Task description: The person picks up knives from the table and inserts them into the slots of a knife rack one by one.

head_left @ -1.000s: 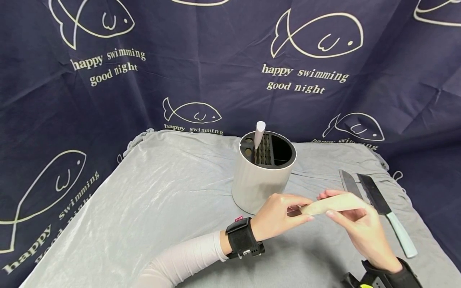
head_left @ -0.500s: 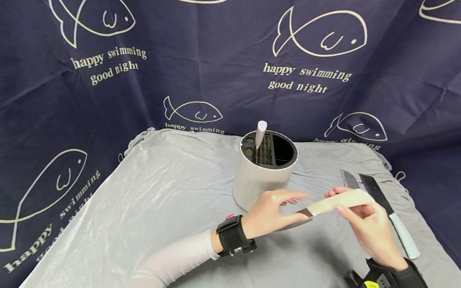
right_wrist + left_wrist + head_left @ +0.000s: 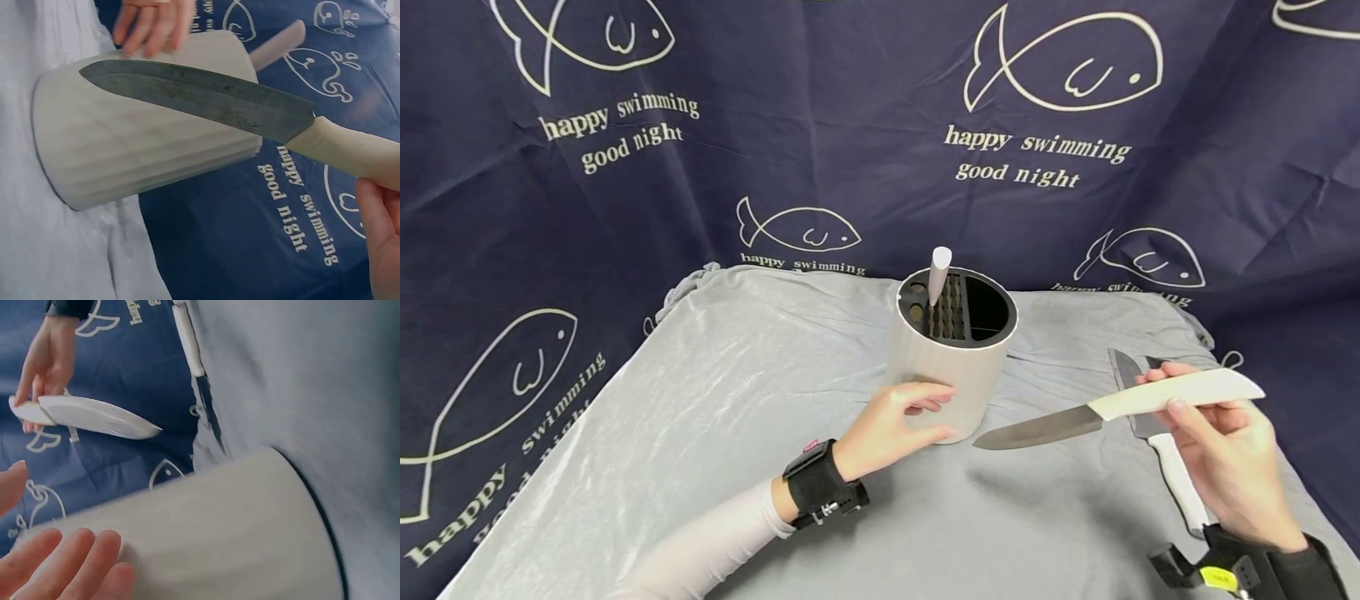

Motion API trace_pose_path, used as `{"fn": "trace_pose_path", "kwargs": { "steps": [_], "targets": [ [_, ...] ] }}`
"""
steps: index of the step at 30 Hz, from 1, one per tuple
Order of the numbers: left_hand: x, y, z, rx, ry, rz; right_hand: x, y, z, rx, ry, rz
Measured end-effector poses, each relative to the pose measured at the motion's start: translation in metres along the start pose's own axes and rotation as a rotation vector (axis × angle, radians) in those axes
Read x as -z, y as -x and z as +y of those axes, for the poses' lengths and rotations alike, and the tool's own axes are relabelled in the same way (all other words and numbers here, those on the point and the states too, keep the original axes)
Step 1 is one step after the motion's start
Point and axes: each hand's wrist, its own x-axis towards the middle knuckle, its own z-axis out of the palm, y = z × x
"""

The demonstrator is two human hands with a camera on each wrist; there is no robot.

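Observation:
My right hand [image 3: 1232,450] grips a kitchen knife [image 3: 1176,396] by its cream handle, thumb on the near side. The blade points left, raised over the cloth, its tip near the foot of a white knife holder [image 3: 943,392]. In the right wrist view the dark blade of the knife [image 3: 200,97] crosses in front of the holder. My left hand [image 3: 895,425] is held beside the holder's lower wall, its fingers relaxed and extended with nothing in them. A pale-handled tool [image 3: 939,275] stands upright in the holder's slotted black top.
Beneath the right hand, a knife with a white handle [image 3: 1180,487] lies on the grey cloth [image 3: 760,400]. A second dark blade beside it is mostly hidden by the hand. A navy fish-print curtain [image 3: 865,125] hangs behind the table.
My left hand has let go of the knife and moved left to the holder. The right hand has carried the knife to the right, bringing its whole blade into view.

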Motion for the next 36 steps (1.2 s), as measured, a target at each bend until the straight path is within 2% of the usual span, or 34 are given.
{"fn": "trace_pose_path", "kwargs": {
  "steps": [8,15,22,29,36],
  "targets": [
    [0.023,0.009,-0.014,0.068,0.009,0.045,0.004,-0.012,-0.015,0.037,-0.118,-0.007],
    [0.037,0.010,-0.022,0.069,-0.064,0.116,0.005,-0.020,-0.022,0.048,-0.201,-0.001],
    [0.049,0.005,-0.036,0.170,-0.094,0.193,0.001,-0.032,-0.027,0.037,-0.277,-0.023],
    [0.044,-0.005,-0.048,0.188,-0.059,0.242,-0.005,-0.046,-0.031,0.050,-0.318,-0.049],
    [0.033,-0.013,-0.051,0.198,0.015,0.231,-0.012,-0.060,-0.030,0.060,-0.327,-0.075]
  ]
}}
